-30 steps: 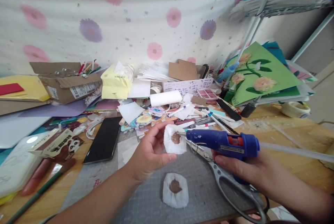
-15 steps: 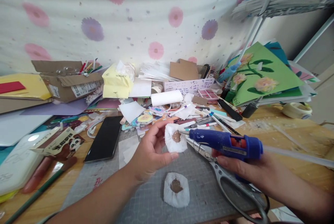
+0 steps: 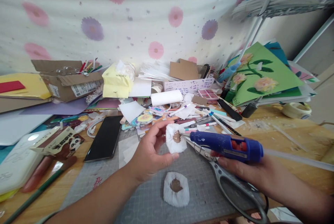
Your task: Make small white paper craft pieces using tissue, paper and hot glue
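Underneath, cutting mat (image 3: 146, 196): grey, gridded, below both hands.
Glue gun (image 3: 227, 144): blue, nozzle touching the held pad's brown centre.
Right hand (image 3: 242, 172): wrapped around the gun's grip.
Left hand (image 3: 150, 152): fingers pinching the pad's edge.
White pad (image 3: 175, 140): upright between hands.
Second pad (image 3: 176, 189): flat on mat, just below.

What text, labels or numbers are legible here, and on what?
Nothing reads cleanly.
White card strip: rows of handwritten blue figures, too small to read.
Cardboard box: printed shipping label, blurred.
Yellow tissue pack: small dark print, illegible.
Panda carton: bold characters beside the panda picture, too blurred.
Glue gun in the right hand: label plate, unreadable.
Cutting mat: faint red marking, unreadable.
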Demonstrator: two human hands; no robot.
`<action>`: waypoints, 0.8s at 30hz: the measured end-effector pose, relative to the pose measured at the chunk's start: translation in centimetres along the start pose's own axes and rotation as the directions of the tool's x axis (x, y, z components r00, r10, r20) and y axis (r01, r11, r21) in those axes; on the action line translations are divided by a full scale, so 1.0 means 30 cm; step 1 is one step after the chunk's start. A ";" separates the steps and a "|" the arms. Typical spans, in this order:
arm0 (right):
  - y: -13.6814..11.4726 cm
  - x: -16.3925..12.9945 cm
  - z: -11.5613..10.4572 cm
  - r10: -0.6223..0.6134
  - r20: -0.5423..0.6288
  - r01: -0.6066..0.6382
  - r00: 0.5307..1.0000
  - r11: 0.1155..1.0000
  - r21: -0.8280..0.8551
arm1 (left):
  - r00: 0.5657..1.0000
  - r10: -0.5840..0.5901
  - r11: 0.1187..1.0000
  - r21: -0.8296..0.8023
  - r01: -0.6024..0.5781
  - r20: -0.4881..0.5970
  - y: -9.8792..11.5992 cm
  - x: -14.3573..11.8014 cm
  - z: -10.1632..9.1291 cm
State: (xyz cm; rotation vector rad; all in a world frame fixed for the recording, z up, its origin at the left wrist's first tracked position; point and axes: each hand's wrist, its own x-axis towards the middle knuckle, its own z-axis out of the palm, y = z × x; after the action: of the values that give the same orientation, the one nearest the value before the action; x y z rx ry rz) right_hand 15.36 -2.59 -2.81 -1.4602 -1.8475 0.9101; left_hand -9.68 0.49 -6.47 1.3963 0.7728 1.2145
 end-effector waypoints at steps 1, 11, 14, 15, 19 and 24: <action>0.003 0.000 0.000 0.003 -0.006 -0.003 1.000 1.000 -0.013 | 1.000 0.002 1.000 0.001 -0.002 0.000 0.000 0.000 0.000; -0.021 0.003 -0.006 -0.024 0.040 0.023 0.999 0.999 0.022 | 0.999 0.026 1.000 0.017 -0.026 -0.022 0.002 0.001 0.004; -0.029 0.002 -0.010 0.004 0.068 -0.005 0.998 1.000 0.020 | 0.999 0.014 1.000 0.016 -0.013 -0.048 0.004 0.002 0.003; -0.028 0.002 -0.010 0.012 0.078 -0.013 0.997 1.000 0.018 | 0.998 0.008 1.000 0.016 -0.007 -0.055 0.004 0.003 0.004; -0.012 0.003 -0.004 0.006 0.062 -0.008 0.998 0.999 0.031 | 0.999 0.016 1.000 0.028 -0.015 -0.049 0.004 0.004 0.003; -0.001 0.002 0.003 -0.034 0.094 0.028 0.995 0.998 0.061 | 0.999 0.024 0.999 0.038 -0.023 -0.033 0.004 0.004 0.002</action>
State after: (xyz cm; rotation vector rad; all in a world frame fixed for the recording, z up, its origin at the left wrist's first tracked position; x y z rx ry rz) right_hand 15.26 -2.55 -2.83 -1.3697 -1.8892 1.0268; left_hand -9.61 0.56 -6.32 1.4225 0.8079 1.2496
